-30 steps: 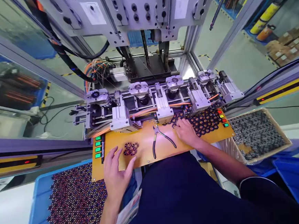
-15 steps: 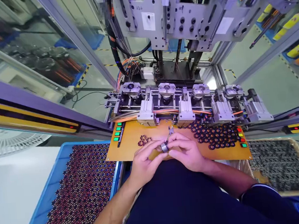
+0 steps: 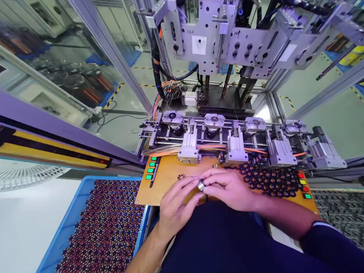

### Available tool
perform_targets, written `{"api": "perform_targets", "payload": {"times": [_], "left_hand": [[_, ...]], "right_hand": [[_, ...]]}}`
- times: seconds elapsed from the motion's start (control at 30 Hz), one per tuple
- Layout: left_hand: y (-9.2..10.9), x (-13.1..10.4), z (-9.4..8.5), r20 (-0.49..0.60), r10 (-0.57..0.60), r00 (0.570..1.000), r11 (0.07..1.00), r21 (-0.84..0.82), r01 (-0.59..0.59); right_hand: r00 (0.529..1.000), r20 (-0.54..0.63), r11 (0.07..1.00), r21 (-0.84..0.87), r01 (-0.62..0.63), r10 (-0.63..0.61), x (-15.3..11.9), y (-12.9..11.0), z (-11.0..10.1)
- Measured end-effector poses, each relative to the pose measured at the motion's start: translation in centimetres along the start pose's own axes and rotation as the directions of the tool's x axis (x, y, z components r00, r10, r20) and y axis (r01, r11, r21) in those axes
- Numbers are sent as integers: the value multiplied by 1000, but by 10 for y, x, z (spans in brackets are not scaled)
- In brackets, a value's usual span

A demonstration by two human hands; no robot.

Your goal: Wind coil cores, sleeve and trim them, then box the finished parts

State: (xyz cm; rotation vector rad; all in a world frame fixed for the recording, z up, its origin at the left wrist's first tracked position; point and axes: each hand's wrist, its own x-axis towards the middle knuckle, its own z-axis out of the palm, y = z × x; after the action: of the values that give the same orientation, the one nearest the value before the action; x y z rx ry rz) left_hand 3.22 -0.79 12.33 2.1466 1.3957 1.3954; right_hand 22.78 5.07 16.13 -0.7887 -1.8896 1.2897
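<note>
A small silver metal ring (image 3: 201, 185) with a dark inside is held over the front of the orange work board (image 3: 166, 171). My right hand (image 3: 228, 188) pinches it between thumb and fingers. Across from it, my left hand (image 3: 178, 205) has thumb and fingertips closed about the ring's left side. Behind my right fingers only the tips of a pair of cutting pliers (image 3: 215, 166) show. One small black and copper wound ring (image 3: 180, 177) lies just beyond my left fingers.
Several wound rings (image 3: 269, 178) cover the board's right side, beside coloured buttons (image 3: 303, 182). A pen (image 3: 154, 173) lies at left. Clamping fixtures (image 3: 214, 120) line the back under a machine head (image 3: 212, 41). A full blue tray (image 3: 75, 195) stands left, a box of grey parts (image 3: 348, 207) right.
My view has shifted, so the machine sits lower and further right. The metal ring has tilted between my fingers. My hands now cover most of the pliers and some loose wound rings.
</note>
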Motion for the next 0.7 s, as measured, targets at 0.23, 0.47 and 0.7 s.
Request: {"api": "perform_targets", "payload": {"times": [0.23,0.47,0.7], "left_hand": [[-69,-41,16,-121,-116,986,974,182,137],[-100,-70,29,-184,-231,955,949,173,263],[-100,-71,32,-273,-349,896,913,116,391]], "right_hand": [[975,63,742,-639,203,-212,95,10,-108],[980,178,626,-755,193,-88,139,52,-132],[974,226,541,-821,184,12,142,50,-129]]}}
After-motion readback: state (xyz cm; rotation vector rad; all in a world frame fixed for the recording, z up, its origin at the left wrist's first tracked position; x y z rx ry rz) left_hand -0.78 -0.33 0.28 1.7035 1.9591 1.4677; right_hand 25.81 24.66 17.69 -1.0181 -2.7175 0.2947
